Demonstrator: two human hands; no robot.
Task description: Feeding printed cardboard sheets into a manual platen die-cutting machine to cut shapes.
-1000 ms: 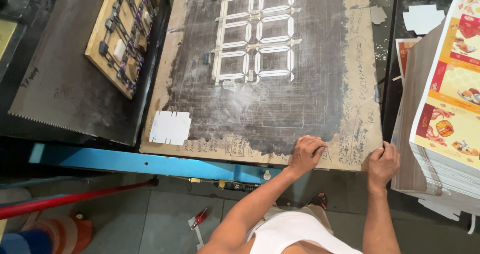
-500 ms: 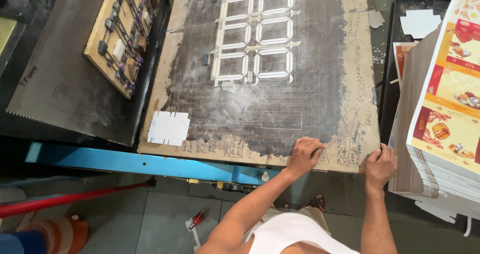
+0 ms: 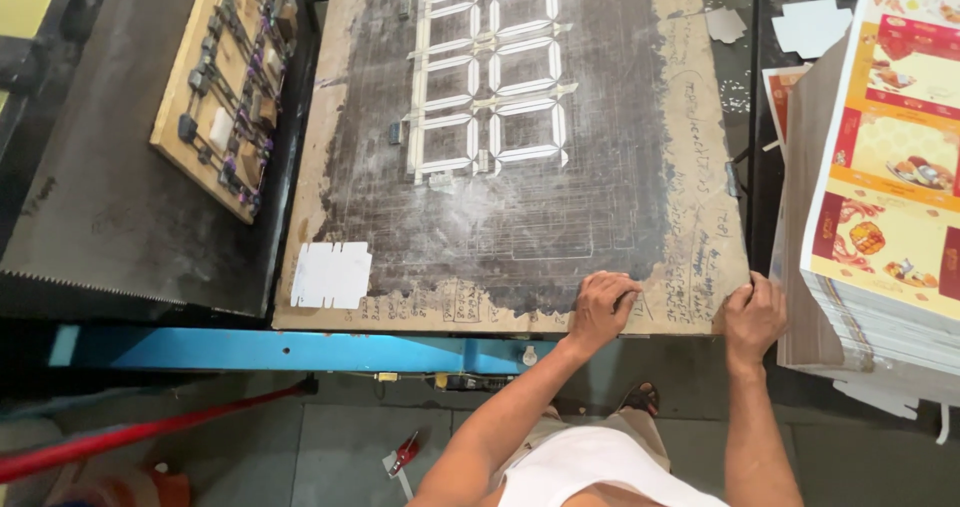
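Your left hand (image 3: 600, 307) presses curled fingers onto the worn board (image 3: 520, 217); your right hand (image 3: 752, 312) pinches its near corner above the blue rail (image 3: 300, 350). Judged step: seating; next needs even pressure.

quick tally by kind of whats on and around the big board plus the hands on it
Big wooden board: 1
Small wooden die block: 1
White cut card blank on the board: 1
Stack of printed sheets: 1
Blue rail: 1
Hands on the board's near edge: 2, left hand and right hand
Total: 7
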